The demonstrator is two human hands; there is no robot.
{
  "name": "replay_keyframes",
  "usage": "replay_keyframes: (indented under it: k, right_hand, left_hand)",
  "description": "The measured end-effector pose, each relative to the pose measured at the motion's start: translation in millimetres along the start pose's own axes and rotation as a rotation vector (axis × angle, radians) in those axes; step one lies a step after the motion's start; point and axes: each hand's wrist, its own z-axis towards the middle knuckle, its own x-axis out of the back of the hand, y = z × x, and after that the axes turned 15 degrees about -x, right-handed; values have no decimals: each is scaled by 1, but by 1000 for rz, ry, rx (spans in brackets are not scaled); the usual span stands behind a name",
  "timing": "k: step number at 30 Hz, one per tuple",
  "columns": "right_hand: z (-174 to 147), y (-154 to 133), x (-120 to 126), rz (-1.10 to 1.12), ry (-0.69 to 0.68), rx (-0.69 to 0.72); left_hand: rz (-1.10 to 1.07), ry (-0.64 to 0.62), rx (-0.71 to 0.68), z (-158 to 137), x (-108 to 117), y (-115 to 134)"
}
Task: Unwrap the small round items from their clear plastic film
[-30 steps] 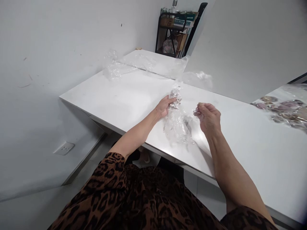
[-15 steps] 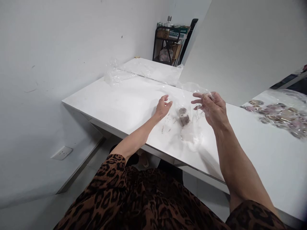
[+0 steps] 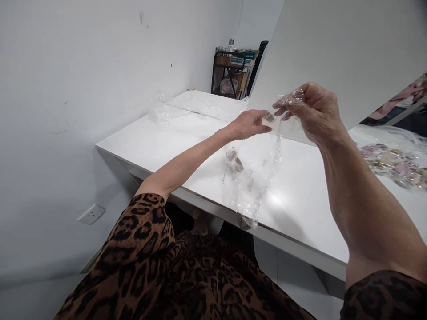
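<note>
My right hand (image 3: pixel 318 106) is raised above the table, its fingers closed on the bunched top of a clear plastic bag (image 3: pixel 276 151). The crinkled film hangs from it to the table's front edge. Close by on the left, my left hand (image 3: pixel 250 124) reaches toward the film with thumb and fingers apart; the fingertips are blurred and touch cannot be made out. Low down, a small brown lump (image 3: pixel 236 161) shows among the film. Whether it lies inside the bag or behind it is unclear.
More clear film (image 3: pixel 163 111) lies at the far left of the white table (image 3: pixel 133 142). Wrapped round pink and brown pieces (image 3: pixel 396 162) lie at the right. A tall pale panel (image 3: pixel 327 49) stands behind the table, and a black shelf cart (image 3: pixel 230 71) stands farther back.
My right hand has lifted the plastic bag up and to the right. My left hand has moved up and right toward it. The brown lump has shifted left, and the view has turned slightly.
</note>
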Motion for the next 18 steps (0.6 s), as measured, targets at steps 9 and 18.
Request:
replay_keyframes:
  k: [9, 18]
  right_hand:
    - [-17, 20, 34, 162, 340, 29]
    - [-70, 35, 20, 238, 449, -42]
  left_hand:
    - [-225, 609, 329, 59, 33, 44]
    - [339, 742, 206, 83, 95, 107]
